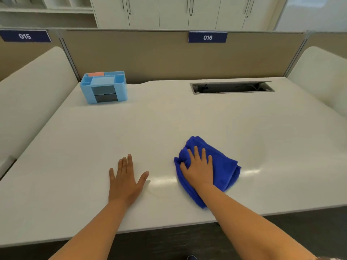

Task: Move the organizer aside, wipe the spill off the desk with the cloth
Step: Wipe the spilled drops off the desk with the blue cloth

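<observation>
A light blue desk organizer [104,87] stands at the far left of the white desk [169,121], by the partition. A folded blue cloth [223,166] lies on the desk at the near right. My right hand [199,168] presses flat on the cloth's left part, fingers spread and thumb curled into the fabric. My left hand [124,177] rests palm down on the bare desk, fingers apart, holding nothing. A faint wet sheen [161,184] shows on the desk between the two hands.
A brown partition [169,57] with the label 016 closes the back of the desk. An open cable slot [231,87] is set in the far right of the desktop. White chair backs stand at both sides. The desk's front edge runs near my forearms.
</observation>
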{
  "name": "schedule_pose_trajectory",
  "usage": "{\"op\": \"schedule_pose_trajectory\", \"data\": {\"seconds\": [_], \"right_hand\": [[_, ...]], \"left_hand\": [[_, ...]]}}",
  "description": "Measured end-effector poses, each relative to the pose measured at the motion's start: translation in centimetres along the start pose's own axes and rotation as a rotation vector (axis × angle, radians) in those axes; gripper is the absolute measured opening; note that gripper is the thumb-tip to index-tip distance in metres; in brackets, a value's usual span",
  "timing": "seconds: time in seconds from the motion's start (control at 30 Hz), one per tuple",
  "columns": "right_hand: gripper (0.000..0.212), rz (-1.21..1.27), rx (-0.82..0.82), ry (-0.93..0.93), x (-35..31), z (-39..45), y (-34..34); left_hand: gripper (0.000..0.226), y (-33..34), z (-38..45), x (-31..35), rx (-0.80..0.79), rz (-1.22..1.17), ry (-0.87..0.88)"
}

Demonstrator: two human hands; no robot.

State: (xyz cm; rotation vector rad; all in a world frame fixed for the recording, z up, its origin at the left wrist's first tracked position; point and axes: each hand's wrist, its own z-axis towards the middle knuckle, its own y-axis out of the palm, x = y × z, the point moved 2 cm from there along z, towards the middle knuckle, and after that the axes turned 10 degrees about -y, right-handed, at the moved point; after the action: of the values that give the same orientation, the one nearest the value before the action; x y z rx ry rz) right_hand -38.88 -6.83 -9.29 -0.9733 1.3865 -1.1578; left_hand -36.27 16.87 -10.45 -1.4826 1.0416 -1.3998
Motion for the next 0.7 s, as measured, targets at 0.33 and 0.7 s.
{"op": "schedule_pose_trajectory", "data": {"seconds": [0.33,0.7], "right_hand": [[0.06,0.014,-0.032,-0.112,9.2,-4.8,-1.9],[0.062,-0.014,0.071,0.466,20.0,-1.0,-4.6]], "left_hand": [[0.078,-0.2,0.3,0.0,-0.006,-0.003,0.009],[0.073,-0.6,5.3,0.2,0.007,-0.029,-0.015]]}}
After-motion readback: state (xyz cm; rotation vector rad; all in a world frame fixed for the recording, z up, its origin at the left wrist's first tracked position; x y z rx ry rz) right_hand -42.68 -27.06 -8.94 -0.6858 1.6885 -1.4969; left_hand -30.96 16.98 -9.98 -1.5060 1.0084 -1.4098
